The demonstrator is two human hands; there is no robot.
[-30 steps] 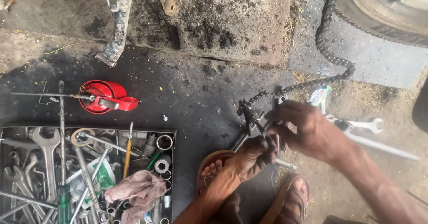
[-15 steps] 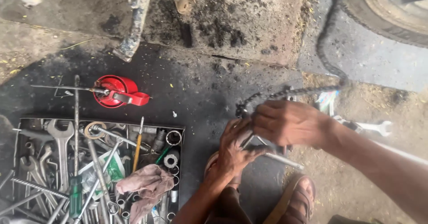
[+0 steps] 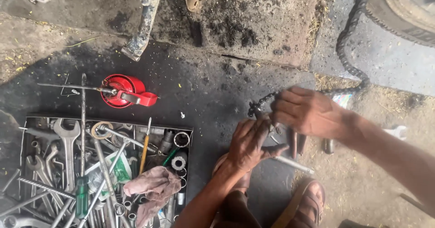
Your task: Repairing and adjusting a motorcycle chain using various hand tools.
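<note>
The chain [image 3: 351,51] at upper right is dark, greasy metal, dull and rough; the oil can [image 3: 123,91] at left is glossy red with a thin metal spout; the wrenches [image 3: 68,142] at lower left are worn grey steel, matt; the rag [image 3: 152,187] is soft, stained cloth; the ground [image 3: 204,83] is rough, oil-blackened concrete.

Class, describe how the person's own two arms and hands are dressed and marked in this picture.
Both forearms are bare, with no sleeve showing. The left hand and right hand wear no gloves, and no watch, ring or bracelet can be seen. The fingers look smudged with dark grime.
</note>
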